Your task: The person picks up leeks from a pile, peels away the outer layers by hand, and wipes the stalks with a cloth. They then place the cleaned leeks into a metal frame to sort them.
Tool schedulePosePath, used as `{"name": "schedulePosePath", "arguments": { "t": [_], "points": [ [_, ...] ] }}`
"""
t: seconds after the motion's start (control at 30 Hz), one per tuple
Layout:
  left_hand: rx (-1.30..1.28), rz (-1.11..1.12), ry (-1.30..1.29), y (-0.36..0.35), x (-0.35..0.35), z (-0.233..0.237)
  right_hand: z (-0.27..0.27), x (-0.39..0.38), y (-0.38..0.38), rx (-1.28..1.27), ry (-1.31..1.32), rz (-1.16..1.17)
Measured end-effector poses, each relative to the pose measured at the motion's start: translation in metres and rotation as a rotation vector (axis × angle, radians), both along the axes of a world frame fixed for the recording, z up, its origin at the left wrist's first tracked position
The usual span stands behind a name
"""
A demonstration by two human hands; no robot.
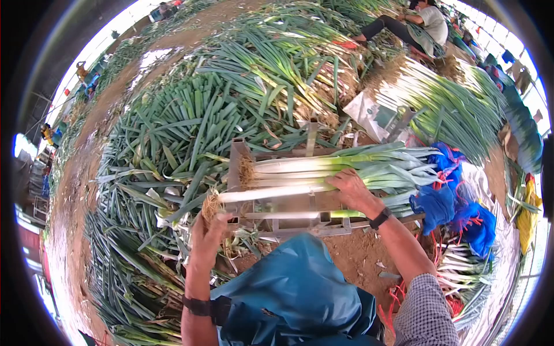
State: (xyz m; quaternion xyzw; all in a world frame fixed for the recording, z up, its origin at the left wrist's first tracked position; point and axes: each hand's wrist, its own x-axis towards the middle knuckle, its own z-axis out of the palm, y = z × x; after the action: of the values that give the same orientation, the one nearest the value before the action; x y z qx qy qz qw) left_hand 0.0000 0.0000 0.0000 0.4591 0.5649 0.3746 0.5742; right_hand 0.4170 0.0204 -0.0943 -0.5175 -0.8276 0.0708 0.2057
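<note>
A long green onion lies slanted over a metal frame, its roots sticking out past the frame's left end. My left hand is at those roots, its slightly blurred fingers closed around them. My right hand grips the same stalk where white turns green. Behind it, several green onions rest side by side in the frame, roots against the left end plate. A single thin stalk lies along the near side of the frame. Their leaves reach right to blue netting.
A large heap of green onions covers the left and back. Cleaned ones lie in rows at back right, near a seated person. More stalks with red ties lie at lower right. A teal apron covers my lap.
</note>
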Motion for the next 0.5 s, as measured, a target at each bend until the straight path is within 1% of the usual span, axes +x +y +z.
{"name": "schedulePosePath", "arguments": {
  "t": [0.07, 0.1, 0.13, 0.23, 0.27, 0.3, 0.33, 0.43, 0.5],
  "points": [
    [0.051, 0.007, 0.308, -0.012, 0.014, -0.019, 0.018, -0.006, 0.005, 0.102, -0.033, 0.004],
    [0.064, -0.034, 0.316, -0.011, 0.013, -0.023, 0.031, -0.025, 0.017, 0.125, -0.014, 0.019],
    [0.070, -0.129, 0.317, -0.014, 0.021, -0.028, 0.038, -0.035, 0.019, 0.128, -0.006, 0.040],
    [0.061, -0.161, 0.069, -0.012, 0.063, -0.032, 0.054, -0.063, 0.017, 0.164, -0.015, 0.110],
    [0.067, -0.164, -0.058, -0.005, 0.072, -0.052, 0.056, -0.072, 0.017, 0.169, -0.019, 0.127],
    [0.108, -0.158, -0.075, 0.001, 0.085, -0.063, 0.058, -0.077, 0.016, 0.173, -0.027, 0.134],
    [0.144, -0.163, -0.098, 0.005, 0.095, -0.062, 0.060, -0.080, 0.016, 0.157, 0.004, 0.147],
    [-0.246, -0.146, -0.400, 0.007, 0.124, -0.053, 0.060, -0.076, 0.017, 0.178, -0.067, 0.144],
    [-0.217, -0.184, -0.443, 0.011, 0.137, -0.068, 0.056, -0.072, 0.017, 0.177, -0.021, 0.191]
  ]
}}
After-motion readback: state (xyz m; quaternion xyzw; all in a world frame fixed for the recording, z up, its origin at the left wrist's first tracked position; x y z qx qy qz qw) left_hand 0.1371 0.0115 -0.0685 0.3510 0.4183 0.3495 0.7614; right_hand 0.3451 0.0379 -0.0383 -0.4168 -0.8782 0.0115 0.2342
